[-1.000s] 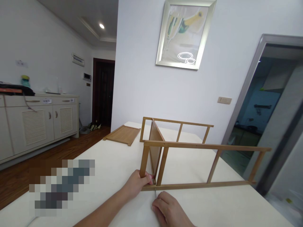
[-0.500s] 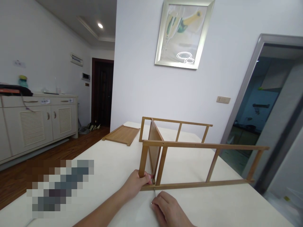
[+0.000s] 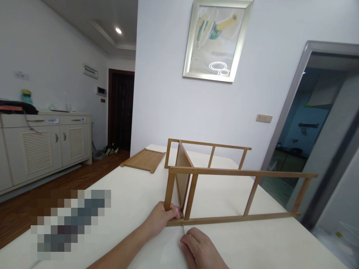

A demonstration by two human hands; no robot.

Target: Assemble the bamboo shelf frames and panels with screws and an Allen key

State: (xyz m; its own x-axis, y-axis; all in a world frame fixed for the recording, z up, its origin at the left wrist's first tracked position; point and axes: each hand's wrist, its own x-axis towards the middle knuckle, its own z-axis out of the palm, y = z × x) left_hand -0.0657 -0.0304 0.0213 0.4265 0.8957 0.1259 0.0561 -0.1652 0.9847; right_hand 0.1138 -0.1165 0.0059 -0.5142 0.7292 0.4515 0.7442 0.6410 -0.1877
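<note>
1. Your left hand [image 3: 160,221] grips the brown wooden ladder-shaped frame [image 3: 246,173], lower corner.
2. Your right hand [image 3: 200,246] pinches a thin metal rod [image 3: 183,230] at bottom rail [image 3: 218,219].
3. Frame on white tabletop [image 3: 134,190].

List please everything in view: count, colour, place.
Near frame: one, brown, on table
Far frame: one, brown, behind it
Fitted panel: one, brown, between frames
Loose panel: one, brown, table left
Thin rod: one, greyish, at near frame
Table: one, white, below
Pixelated patch: one, mottled, left
Picture: one, silver, wall
Switch: one, beige, wall
Cabinet: one, white, left
Container: one, teal, on cabinet
Clutter: unclear, mixed, cabinet
Door: one, brown, left
Doorway: one, grey, right
Left hand: one, gripping near frame
Right hand: one, holding rod
</note>
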